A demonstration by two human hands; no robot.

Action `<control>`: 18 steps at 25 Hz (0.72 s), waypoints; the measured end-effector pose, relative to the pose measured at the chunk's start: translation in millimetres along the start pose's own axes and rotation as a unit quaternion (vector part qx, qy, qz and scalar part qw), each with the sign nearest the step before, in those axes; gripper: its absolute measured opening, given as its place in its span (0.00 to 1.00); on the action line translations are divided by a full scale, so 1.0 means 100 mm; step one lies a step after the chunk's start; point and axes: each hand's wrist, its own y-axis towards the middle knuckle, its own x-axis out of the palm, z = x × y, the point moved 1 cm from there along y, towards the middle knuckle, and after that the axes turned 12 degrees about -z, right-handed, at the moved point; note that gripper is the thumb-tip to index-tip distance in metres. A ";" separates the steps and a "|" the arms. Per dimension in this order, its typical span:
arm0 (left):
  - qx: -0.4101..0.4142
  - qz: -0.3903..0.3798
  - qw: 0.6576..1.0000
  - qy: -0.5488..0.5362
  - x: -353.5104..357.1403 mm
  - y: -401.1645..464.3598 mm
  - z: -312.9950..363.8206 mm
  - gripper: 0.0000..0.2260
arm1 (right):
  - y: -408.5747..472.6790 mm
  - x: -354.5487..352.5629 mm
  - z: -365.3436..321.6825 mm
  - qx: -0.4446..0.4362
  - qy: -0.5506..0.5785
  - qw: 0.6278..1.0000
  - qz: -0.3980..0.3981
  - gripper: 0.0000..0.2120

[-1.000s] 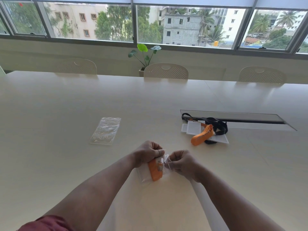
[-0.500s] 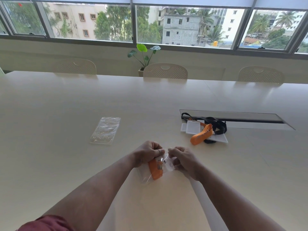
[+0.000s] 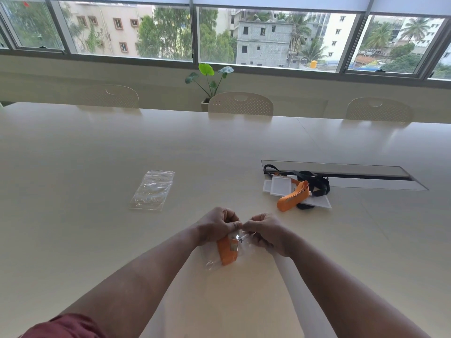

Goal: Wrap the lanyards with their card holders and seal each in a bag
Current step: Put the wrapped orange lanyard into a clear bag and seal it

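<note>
Orange lanyard (image 3: 227, 251): wrapped, inside clear bag (image 3: 220, 258) at table's (image 3: 73, 240) near edge.
Left hand (image 3: 214, 225): fingers curled, pinching bag's top edge.
Right hand (image 3: 266, 231): pinching same edge, thumbs nearly touching.
Spare bags (image 3: 152, 190): flat, far left.
Unpacked lanyards (image 3: 296, 189): heaped with card holders, right.

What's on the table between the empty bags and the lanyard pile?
Nothing: in the head view, bare table runs from the empty bags to the lanyard pile. Both hands work nearer the camera.

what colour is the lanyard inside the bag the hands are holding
Orange. The wrapped lanyard shows through the clear bag in the head view.
</note>
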 end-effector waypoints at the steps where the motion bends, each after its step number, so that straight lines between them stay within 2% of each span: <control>1: 0.002 -0.001 1.000 0.007 0.00 0.00 0.00 0.08 | -0.01 0.00 0.00 0.000 -0.008 1.000 -0.003 0.08; 18: 0.005 -0.033 0.999 -0.025 -0.02 -0.06 0.04 0.08 | -0.07 -0.03 -0.01 0.004 -0.020 0.999 -0.050 0.04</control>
